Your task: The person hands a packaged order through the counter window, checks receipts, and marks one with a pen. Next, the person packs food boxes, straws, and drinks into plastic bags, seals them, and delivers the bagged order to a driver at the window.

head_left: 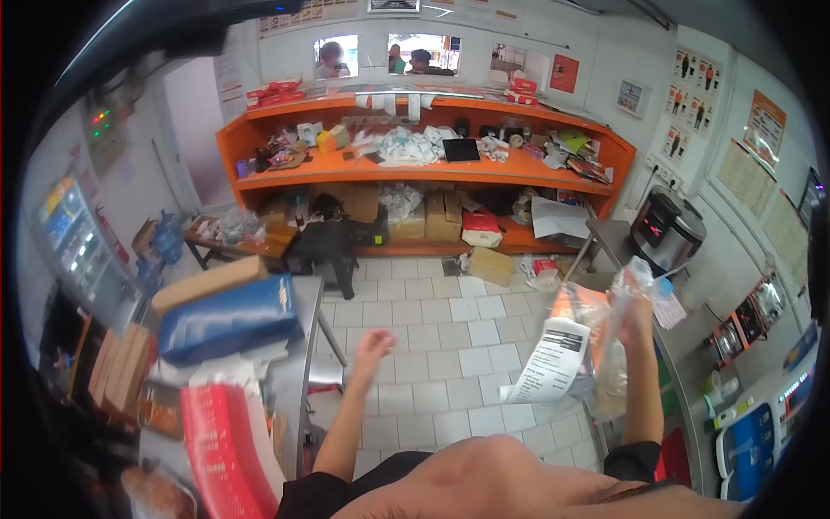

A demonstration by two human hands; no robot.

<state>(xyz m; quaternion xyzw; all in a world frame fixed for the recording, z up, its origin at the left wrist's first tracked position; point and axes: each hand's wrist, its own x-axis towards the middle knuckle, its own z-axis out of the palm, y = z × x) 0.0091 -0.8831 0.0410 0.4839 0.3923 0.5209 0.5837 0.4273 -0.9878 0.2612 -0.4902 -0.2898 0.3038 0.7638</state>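
Observation:
My right hand [638,318] is closed round the gathered top of a clear plastic bag [612,381], which hangs over the floor on the right. Inside or against the bag shows an orange package [577,307]; the plastic partly hides it. A long printed receipt [550,363] hangs at the bag's left side, its lower end curling. My left hand [373,350] is raised over the tiles, empty, with its fingers loosely bent and a little apart. It touches nothing and is nearest to the metal table on the left.
On the left metal table [304,346] lie a blue padded bag [229,320] and a red carton [226,450]. An orange counter [415,177] heaped with papers spans the back. A rice cooker [667,227] stands at right; a black stool [327,251] and cardboard box [490,266] are on the floor.

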